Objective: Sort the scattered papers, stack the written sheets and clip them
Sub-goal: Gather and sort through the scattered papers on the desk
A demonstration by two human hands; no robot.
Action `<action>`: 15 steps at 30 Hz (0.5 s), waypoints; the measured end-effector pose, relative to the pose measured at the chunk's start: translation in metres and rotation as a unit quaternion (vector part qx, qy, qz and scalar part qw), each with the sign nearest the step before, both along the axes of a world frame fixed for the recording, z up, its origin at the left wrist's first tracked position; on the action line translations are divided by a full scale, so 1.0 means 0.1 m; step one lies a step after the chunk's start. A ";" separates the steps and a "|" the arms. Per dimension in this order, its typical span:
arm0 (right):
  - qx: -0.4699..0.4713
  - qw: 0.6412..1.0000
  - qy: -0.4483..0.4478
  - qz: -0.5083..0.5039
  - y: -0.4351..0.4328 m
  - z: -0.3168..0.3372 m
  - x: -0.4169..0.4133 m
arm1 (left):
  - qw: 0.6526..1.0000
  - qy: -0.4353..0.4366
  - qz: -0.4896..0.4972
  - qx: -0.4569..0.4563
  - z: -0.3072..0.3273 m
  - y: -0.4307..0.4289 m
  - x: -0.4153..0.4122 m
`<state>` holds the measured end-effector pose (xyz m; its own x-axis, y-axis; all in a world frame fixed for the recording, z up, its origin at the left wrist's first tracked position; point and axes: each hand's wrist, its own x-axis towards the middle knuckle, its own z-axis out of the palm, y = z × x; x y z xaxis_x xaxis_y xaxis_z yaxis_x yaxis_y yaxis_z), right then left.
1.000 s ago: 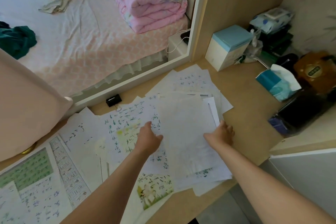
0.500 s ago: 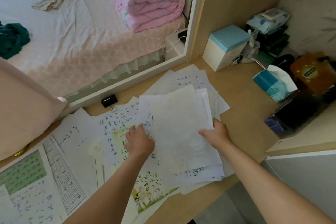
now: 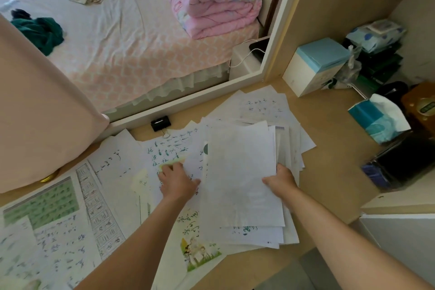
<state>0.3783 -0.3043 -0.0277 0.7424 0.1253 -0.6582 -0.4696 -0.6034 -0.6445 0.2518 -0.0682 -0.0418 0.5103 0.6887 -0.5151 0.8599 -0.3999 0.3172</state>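
Observation:
Many sheets lie scattered over the wooden desk (image 3: pixel 329 148). A loose stack of white sheets (image 3: pixel 242 172) sits in the middle, its top sheet nearly blank. My right hand (image 3: pixel 280 180) grips the stack's right edge, thumb on top. My left hand (image 3: pixel 177 180) rests on handwritten sheets (image 3: pixel 169 148) just left of the stack, its fingers at the stack's left edge. More written and printed sheets (image 3: pixel 58 219) spread to the left. A black binder clip (image 3: pixel 161 123) lies at the desk's back edge, above the papers.
A blue-and-white box (image 3: pixel 315 66), a blue tissue pack (image 3: pixel 376 120), a dark container (image 3: pixel 404 160) and other clutter fill the desk's right side. A pink cushion (image 3: pixel 40 113) overhangs the left. Behind the desk's white rail (image 3: pixel 188 99) is a bed.
My right hand has lifted and pulled the stack's right edge inward, gathering the white sheets into a tighter pile. My left hand has slid left onto the written sheets.

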 end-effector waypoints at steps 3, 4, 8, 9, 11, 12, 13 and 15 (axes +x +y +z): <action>0.003 1.000 0.008 0.003 0.16 -0.06 -0.07 | 0.992 -0.055 0.080 -0.083 0.02 0.07 0.00; 0.007 1.000 0.008 0.000 0.21 -0.08 -0.09 | 0.985 -0.068 0.104 -0.116 0.03 0.10 0.00; -0.007 0.999 -0.032 -0.004 0.33 -0.11 -0.15 | 0.979 -0.098 0.090 -0.154 0.04 0.17 -0.13; -0.014 0.999 -0.042 -0.010 0.33 -0.12 -0.14 | 0.979 -0.107 0.098 -0.140 0.05 0.19 -0.19; -0.030 0.998 -0.058 -0.014 0.31 -0.14 -0.14 | 0.976 -0.127 0.149 -0.090 0.08 0.29 -0.34; -0.039 0.997 -0.066 -0.013 0.30 -0.15 -0.14 | 0.970 -0.146 0.183 -0.068 0.11 0.37 -0.42; -0.046 0.996 -0.072 -0.009 0.31 -0.15 -0.14 | 0.960 -0.173 0.213 -0.058 0.14 0.45 -0.52; -0.067 0.996 -0.061 0.007 0.40 -0.13 -0.19 | 0.940 -0.232 0.237 -0.080 0.21 0.62 -0.71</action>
<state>0.3592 -0.2646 -0.0410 0.8161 0.0540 -0.5753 -0.3836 -0.6941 -0.6092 0.1803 -0.0060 -0.0203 0.3601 0.8283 -0.4292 0.6845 0.0780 0.7248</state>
